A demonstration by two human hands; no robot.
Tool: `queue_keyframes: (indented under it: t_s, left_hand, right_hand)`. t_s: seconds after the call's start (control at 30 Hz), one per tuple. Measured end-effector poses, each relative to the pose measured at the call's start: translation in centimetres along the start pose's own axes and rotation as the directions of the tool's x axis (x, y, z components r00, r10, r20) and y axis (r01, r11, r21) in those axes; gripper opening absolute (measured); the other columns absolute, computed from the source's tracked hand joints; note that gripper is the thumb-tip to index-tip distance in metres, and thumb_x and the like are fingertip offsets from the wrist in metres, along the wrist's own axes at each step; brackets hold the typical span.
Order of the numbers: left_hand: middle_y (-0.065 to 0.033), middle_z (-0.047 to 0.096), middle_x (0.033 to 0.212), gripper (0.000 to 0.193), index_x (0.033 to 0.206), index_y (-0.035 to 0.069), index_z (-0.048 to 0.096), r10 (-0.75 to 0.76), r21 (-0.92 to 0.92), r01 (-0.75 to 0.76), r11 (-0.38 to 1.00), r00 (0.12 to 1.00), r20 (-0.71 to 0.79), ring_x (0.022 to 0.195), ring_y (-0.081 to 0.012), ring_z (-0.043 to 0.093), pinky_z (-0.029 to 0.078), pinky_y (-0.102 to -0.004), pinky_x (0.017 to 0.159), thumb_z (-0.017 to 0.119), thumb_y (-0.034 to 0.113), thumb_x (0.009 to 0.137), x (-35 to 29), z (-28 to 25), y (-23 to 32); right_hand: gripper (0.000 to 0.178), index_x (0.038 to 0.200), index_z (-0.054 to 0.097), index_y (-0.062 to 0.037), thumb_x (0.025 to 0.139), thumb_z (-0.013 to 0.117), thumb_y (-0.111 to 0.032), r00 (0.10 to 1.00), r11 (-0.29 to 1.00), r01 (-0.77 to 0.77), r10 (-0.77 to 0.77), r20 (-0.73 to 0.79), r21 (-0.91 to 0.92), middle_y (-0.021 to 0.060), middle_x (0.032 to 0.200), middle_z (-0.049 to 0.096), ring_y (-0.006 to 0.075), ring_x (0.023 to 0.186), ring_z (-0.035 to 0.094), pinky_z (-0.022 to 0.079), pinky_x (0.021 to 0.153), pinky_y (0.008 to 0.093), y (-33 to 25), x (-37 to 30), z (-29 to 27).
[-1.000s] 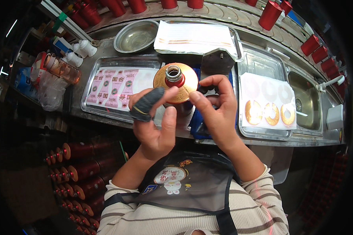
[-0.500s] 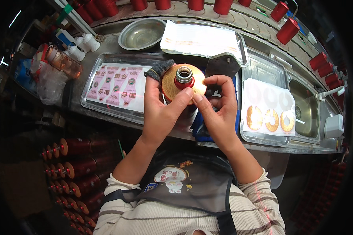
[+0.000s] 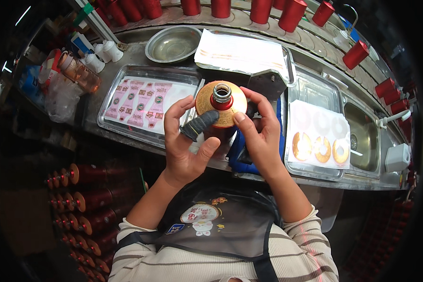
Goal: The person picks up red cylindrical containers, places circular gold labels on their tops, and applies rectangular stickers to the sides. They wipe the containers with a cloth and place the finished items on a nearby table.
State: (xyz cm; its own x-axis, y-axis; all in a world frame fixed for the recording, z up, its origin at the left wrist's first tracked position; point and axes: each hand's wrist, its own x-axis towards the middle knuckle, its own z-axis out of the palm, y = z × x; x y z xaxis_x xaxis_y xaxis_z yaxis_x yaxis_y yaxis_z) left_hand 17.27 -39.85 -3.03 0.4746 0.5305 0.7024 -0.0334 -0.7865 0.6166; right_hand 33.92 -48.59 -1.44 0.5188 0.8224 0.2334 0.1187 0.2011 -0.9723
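A dark red bottle (image 3: 232,109) stands upright in front of me, its bare glass mouth facing up and a gold ring-shaped label around its neck. My right hand (image 3: 264,141) grips it from the right, thumb on the edge of the gold label and fingers around the side. My left hand (image 3: 181,157) has its fingers spread, and one finger in a dark cloth finger cover (image 3: 199,126) presses on the label's left front. The left thumb sticks out away from the bottle. The bottle's lower body is mostly hidden behind my hands.
Pink-patterned labels (image 3: 138,103) lie in a metal tray at left. A sheet of gold ring labels (image 3: 322,148) lies at right, beside a sink (image 3: 364,131). Behind are a metal bowl (image 3: 171,44), white sheets (image 3: 242,49), a metal bracket (image 3: 268,85) and a belt of red bottles (image 3: 293,16).
My left thumb has come off the label and the left hand has opened, its covered finger moving from the far left rim to the front. The belt's red bottles have shifted.
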Motion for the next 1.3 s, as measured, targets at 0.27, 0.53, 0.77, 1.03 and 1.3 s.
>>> queue_keyframes:
  t_s: [0.27, 0.53, 0.77, 1.03, 1.3]
  left_hand:
    - [-0.0189, 0.049, 0.131, 0.030, 0.110, 0.016, 0.077, -0.075, 0.206, 0.055, 0.977, 0.993, 0.089, 0.115, -0.0343, 0.057, 0.049, -0.0440, 0.094, 0.075, 0.035, 0.087, 1.8, -0.2, 2.1]
    - [-0.0204, 0.041, 0.140, 0.033, 0.115, 0.011, 0.075, -0.049, 0.140, 0.036, 0.989, 0.995, 0.090, 0.127, -0.0366, 0.049, 0.043, -0.0441, 0.106, 0.076, 0.026, 0.086, 0.9, -0.5, 1.5]
    - [-0.0197, 0.038, 0.152, 0.091, 0.147, 0.006, 0.047, -0.099, -0.013, 0.103, 0.995, 0.984, 0.148, 0.140, -0.0367, 0.042, 0.038, -0.0450, 0.114, 0.090, 0.026, 0.069, 3.0, -1.7, 0.6]
    - [-0.0192, 0.054, 0.140, 0.083, 0.136, 0.003, 0.054, -0.228, -0.125, 0.258, 0.958, 0.950, 0.214, 0.131, -0.0383, 0.054, 0.043, -0.0441, 0.112, 0.091, 0.016, 0.064, 3.6, 0.3, -0.5]
    - [-0.0181, 0.055, 0.137, 0.081, 0.134, 0.004, 0.056, -0.163, -0.053, 0.174, 0.983, 0.971, 0.174, 0.127, -0.0374, 0.056, 0.046, -0.0438, 0.107, 0.093, 0.013, 0.061, 3.6, 0.4, -0.2]
  right_hand:
    - [0.044, 0.134, 0.057, 0.0008, 0.094, 0.067, -0.013, 1.000, 1.000, 0.021, -0.021, -0.020, 0.007, 0.0094, 0.122, 0.059, 0.0121, 0.099, 0.062, 0.050, 0.069, 0.0218, -0.2, -0.2, 0.5]
    - [0.037, 0.132, 0.058, 0.0021, 0.100, 0.054, -0.015, 0.998, 0.997, -0.068, 0.067, 0.012, 0.034, 0.0083, 0.116, 0.061, 0.0119, 0.098, 0.058, 0.048, 0.080, 0.0244, -0.6, 0.0, -0.7]
    - [0.033, 0.113, 0.068, -0.0024, 0.099, 0.056, -0.029, 0.866, 0.780, -0.328, 0.474, -0.159, 0.533, 0.0026, 0.078, 0.061, 0.0114, 0.061, 0.058, 0.048, 0.056, 0.0252, 1.2, 1.9, -5.0]
    - [0.033, 0.115, 0.059, -0.0021, 0.085, 0.074, -0.001, 0.971, 0.953, 0.221, -0.235, -0.045, -0.205, 0.0081, 0.100, 0.062, 0.0155, 0.087, 0.062, 0.051, 0.078, 0.0282, -5.9, -3.1, 0.7]
    - [0.022, 0.107, 0.060, -0.0009, 0.090, 0.073, -0.005, 0.948, 0.952, 0.031, -0.124, -0.292, -0.305, 0.0056, 0.095, 0.062, 0.0104, 0.083, 0.058, 0.048, 0.075, 0.0243, -2.6, -1.9, -2.3]
